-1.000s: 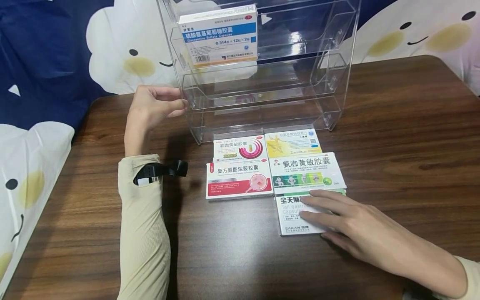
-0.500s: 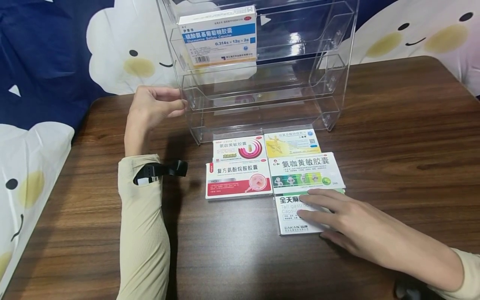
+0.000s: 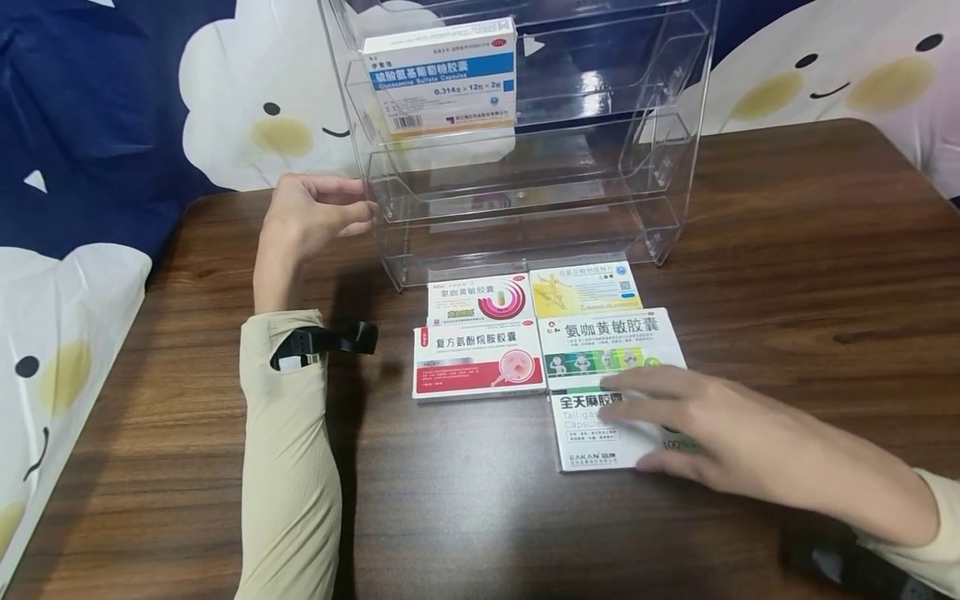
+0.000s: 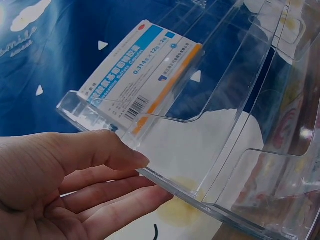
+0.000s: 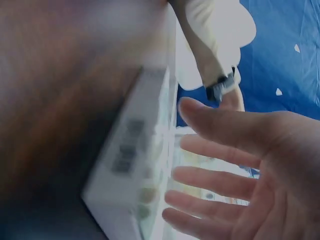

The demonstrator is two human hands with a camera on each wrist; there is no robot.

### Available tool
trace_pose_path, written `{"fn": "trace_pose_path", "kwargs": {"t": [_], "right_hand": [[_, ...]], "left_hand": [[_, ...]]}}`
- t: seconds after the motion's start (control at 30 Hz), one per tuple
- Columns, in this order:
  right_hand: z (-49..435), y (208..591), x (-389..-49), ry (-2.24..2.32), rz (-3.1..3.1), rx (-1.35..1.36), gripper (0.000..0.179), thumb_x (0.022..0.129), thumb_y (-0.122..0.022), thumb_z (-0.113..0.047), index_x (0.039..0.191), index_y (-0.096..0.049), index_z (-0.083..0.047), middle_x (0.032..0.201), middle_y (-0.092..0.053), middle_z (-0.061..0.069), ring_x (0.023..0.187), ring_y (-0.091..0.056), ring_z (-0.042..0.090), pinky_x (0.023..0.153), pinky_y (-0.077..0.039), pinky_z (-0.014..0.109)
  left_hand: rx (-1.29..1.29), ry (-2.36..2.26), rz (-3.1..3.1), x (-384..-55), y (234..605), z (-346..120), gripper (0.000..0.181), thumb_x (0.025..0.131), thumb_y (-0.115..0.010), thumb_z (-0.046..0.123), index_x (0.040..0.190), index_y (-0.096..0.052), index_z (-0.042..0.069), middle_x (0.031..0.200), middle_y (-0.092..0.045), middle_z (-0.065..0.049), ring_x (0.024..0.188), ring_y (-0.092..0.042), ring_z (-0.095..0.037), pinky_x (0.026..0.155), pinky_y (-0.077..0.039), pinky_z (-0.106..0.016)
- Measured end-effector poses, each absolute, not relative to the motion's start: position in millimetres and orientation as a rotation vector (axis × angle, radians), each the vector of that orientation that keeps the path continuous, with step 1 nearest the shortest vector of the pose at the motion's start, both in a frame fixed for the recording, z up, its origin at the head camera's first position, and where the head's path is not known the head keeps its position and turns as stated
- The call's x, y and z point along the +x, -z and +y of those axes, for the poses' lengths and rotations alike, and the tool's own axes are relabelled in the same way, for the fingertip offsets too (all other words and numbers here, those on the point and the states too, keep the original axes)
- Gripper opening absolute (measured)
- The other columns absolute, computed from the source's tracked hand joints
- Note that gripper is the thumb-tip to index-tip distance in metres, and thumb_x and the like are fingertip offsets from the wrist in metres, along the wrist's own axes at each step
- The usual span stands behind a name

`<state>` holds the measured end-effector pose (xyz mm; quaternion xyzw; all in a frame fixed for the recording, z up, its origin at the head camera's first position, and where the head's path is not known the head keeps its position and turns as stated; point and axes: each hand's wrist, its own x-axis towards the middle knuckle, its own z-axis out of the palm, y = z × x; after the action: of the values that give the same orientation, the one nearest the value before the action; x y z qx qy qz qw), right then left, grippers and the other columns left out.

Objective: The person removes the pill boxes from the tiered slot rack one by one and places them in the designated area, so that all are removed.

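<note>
Nearest the person on the wooden table [image 3: 450, 508], the white capsule box [image 3: 588, 437] lies flat, printed face up, its long axis running left to right and its lettering upright to the person. Just beyond it lies the green-banded box [image 3: 607, 335], roughly parallel. The right hand [image 3: 712, 433] is over the white box's right half, fingers spread; whether they touch it, I cannot tell. The left hand [image 3: 311, 210] pinches the left side edge of the clear rack [image 3: 517, 211], whose tiers run crosswise.

table [image 3: 450, 525], brown wood grain, centre and bottom; navy cloth [image 3: 82, 125], smiling white clouds, left side and top.
</note>
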<state>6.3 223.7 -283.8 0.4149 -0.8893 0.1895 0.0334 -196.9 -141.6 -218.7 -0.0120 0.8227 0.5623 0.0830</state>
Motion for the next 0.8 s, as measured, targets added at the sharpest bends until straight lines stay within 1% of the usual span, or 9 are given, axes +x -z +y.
{"fn": "trace_pose_path", "kwargs": {"t": [0.1, 0.23, 0.3, 0.37, 0.43, 0.5, 0.57, 0.67, 0.8], "right_hand": [[225, 272, -10, -0.665, -2.73, 1.218, 0.05, 0.077, -0.079, -0.026, 0.123, -0.066, -0.013, 0.129, -0.06, 0.013, 0.109, -0.062, 0.033, 0.084, -0.056, 0.046], [221, 251, -34, -0.798, -2.705, 1.092, 0.051, 0.074, -0.081, -0.014, 0.122, -0.065, -0.008, 0.124, -0.063, 0.014, 0.107, -0.063, 0.033, 0.086, -0.054, 0.051], [217, 241, -47, -0.856, -2.69, 1.014, 0.05, 0.074, -0.081, -0.009, 0.122, -0.065, -0.007, 0.122, -0.065, 0.012, 0.108, -0.063, 0.032, 0.088, -0.053, 0.051], [211, 234, -60, -0.908, -2.683, 0.929, 0.049, 0.076, -0.08, -0.005, 0.122, -0.064, -0.006, 0.121, -0.066, 0.011, 0.107, -0.063, 0.029, 0.089, -0.053, 0.047], [206, 229, -72, -0.981, -2.675, 0.837, 0.046, 0.078, -0.078, -0.003, 0.122, -0.064, -0.004, 0.12, -0.066, 0.01, 0.108, -0.063, 0.026, 0.093, -0.053, 0.038], [199, 226, -84, -1.075, -2.655, 0.742, 0.042, 0.081, -0.076, -0.001, 0.121, -0.064, -0.002, 0.119, -0.066, 0.01, 0.108, -0.063, 0.024, 0.092, -0.053, 0.029], [193, 223, -96, -1.195, -2.626, 0.64, 0.039, 0.083, -0.074, 0.0, 0.12, -0.063, 0.0, 0.118, -0.066, 0.012, 0.107, -0.063, 0.024, 0.093, -0.051, 0.023], [183, 219, -112, -1.319, -2.57, 0.497, 0.036, 0.085, -0.072, -0.002, 0.12, -0.063, 0.001, 0.119, -0.065, 0.014, 0.108, -0.063, 0.025, 0.096, -0.05, 0.025], [172, 211, -132, -1.385, -2.486, 0.388, 0.034, 0.087, -0.071, -0.004, 0.12, -0.063, 0.001, 0.119, -0.065, 0.015, 0.106, -0.063, 0.021, 0.097, -0.05, 0.027]], "left_hand": [[-0.033, -1.695, 2.44, -197, 219, -140, 0.037, 0.082, -0.074, 0.0, 0.118, -0.065, -0.006, 0.092, -0.07, 0.0, 0.069, -0.069, -0.004, 0.073, -0.057, -0.018], [-0.011, -1.667, 2.455, -197, 219, -138, 0.038, 0.083, -0.074, 0.002, 0.119, -0.065, -0.006, 0.095, -0.07, -0.001, 0.07, -0.068, -0.003, 0.073, -0.057, -0.017], [-0.006, -1.647, 2.472, -197, 219, -138, 0.037, 0.083, -0.073, 0.003, 0.119, -0.065, -0.005, 0.095, -0.07, -0.001, 0.071, -0.068, -0.002, 0.073, -0.057, -0.017], [-0.011, -1.617, 2.488, -196, 218, -139, 0.038, 0.084, -0.074, 0.005, 0.119, -0.065, -0.004, 0.095, -0.07, 0.001, 0.071, -0.068, -0.001, 0.074, -0.056, -0.016], [-0.018, -1.599, 2.495, -195, 217, -140, 0.039, 0.084, -0.074, 0.007, 0.12, -0.065, -0.003, 0.096, -0.071, 0.001, 0.071, -0.068, -0.001, 0.076, -0.056, -0.016], [-0.035, -1.582, 2.497, -194, 217, -141, 0.039, 0.084, -0.075, 0.008, 0.121, -0.065, -0.001, 0.096, -0.071, 0.003, 0.071, -0.068, 0.0, 0.079, -0.054, -0.014], [-0.034, -1.597, 2.487, -194, 217, -142, 0.04, 0.084, -0.075, 0.008, 0.121, -0.064, -0.001, 0.094, -0.071, 0.004, 0.072, -0.068, -0.001, 0.08, -0.055, -0.016], [-0.022, -1.62, 2.482, -193, 218, -142, 0.039, 0.084, -0.074, 0.006, 0.12, -0.065, -0.003, 0.09, -0.07, 0.005, 0.072, -0.068, -0.001, 0.077, -0.055, -0.016], [-0.003, -1.621, 2.495, -194, 219, -142, 0.038, 0.083, -0.074, 0.007, 0.119, -0.065, -0.003, 0.085, -0.07, 0.007, 0.071, -0.068, 0.0, 0.074, -0.055, -0.014]]}}
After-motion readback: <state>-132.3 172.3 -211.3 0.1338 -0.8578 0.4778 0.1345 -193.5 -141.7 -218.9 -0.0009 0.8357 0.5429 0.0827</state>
